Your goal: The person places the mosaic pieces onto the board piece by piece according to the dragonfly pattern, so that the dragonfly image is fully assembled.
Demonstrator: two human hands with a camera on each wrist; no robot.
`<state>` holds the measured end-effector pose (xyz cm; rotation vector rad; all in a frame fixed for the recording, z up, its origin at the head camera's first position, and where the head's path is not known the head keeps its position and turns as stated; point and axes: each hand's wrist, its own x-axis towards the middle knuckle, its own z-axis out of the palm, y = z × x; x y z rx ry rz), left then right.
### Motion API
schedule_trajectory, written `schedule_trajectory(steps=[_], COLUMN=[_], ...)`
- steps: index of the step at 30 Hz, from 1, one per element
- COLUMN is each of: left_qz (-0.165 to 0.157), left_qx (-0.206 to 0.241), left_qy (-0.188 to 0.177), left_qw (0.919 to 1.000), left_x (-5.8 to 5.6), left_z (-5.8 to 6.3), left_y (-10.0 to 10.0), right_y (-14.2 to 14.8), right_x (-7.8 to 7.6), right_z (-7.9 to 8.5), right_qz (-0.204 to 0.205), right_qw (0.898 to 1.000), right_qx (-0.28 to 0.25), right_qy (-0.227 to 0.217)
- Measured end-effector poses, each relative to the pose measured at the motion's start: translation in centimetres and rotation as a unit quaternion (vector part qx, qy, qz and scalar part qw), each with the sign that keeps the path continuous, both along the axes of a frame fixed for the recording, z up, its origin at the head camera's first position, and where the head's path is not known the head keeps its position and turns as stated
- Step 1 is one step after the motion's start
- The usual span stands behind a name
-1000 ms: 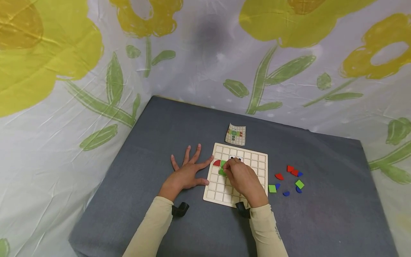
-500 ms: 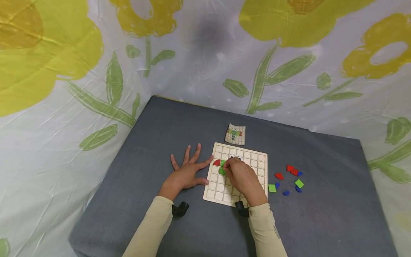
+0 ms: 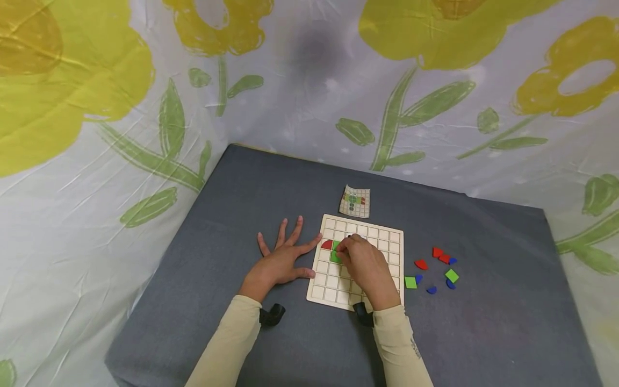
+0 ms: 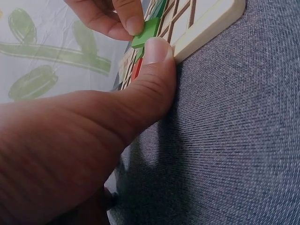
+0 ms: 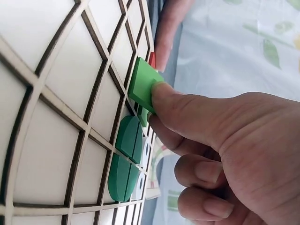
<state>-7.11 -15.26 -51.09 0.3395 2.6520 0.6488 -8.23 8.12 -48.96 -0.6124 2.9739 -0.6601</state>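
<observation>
My right hand [image 3: 366, 269] pinches a green square tile [image 5: 143, 83] between thumb and fingers, just over the left part of the wooden grid board [image 3: 331, 282]. In the right wrist view the tile looks tilted against the grid. Dark green rounded pieces [image 5: 125, 157] lie in cells close by, with white eye pieces [image 5: 141, 185] beyond them. A red quarter-circle piece [image 3: 326, 245] sits near the board's left edge, beside another green piece [image 3: 336, 245] partly hidden by my fingers. My left hand [image 3: 280, 263] lies with spread fingers on the cloth; its thumb and index fingertip touch the board's left edge.
Loose red pieces [image 3: 421, 264], green squares [image 3: 452, 276] and blue pieces [image 3: 432, 290] lie right of the board. A curled pattern card [image 3: 355, 202] lies behind it. The grey cloth-covered table [image 3: 232, 199] meets a flowered curtain [image 3: 309, 107] at the back.
My right hand and the green square tile have shifted very slightly away from me, covering more of the eye pieces. My left hand keeps its place.
</observation>
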Motion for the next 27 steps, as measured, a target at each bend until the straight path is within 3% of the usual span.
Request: schedule_trajectory(steps=[17,27], left_qz=[0.000,-0.007], left_qx=[-0.006,-0.004], left_qy=[0.002,-0.005], left_qw=[1.0000,1.0000], left_x=[-0.14,-0.14], left_z=[-0.22,-0.26], left_y=[-0.16,-0.16], right_y=[-0.21,-0.22], right_x=[-0.11,0.28], right_z=[-0.35,-0.63], right_qz=[0.017,0.022], right_qw=[0.999,0.999], right_qx=[0.002,0.000], right_qy=[0.042,0.029])
